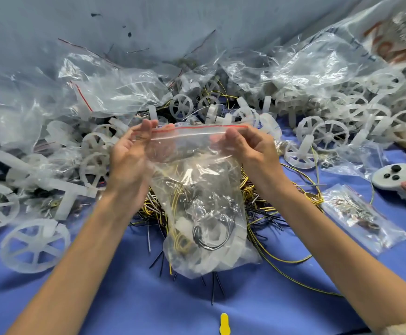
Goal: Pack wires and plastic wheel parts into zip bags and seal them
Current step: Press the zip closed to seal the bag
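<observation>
A clear zip bag (204, 209) with a red strip along its top hangs in the middle of the view, its bottom resting on the blue table (100, 298). Inside it lie yellow and black wires and white plastic parts. My left hand (130, 163) pinches the bag's top left corner. My right hand (250, 147) pinches the top right corner, so the zip edge is stretched between them. Loose yellow and black wires (265, 206) lie piled behind and under the bag. White plastic wheels (34, 245) are scattered left, right and behind.
Empty clear bags (115, 90) are heaped at the back and left. A small filled zip bag (364, 218) lies at the right, beside a white controller (395, 180). A yellow plastic piece (224, 323) sits at the near table edge.
</observation>
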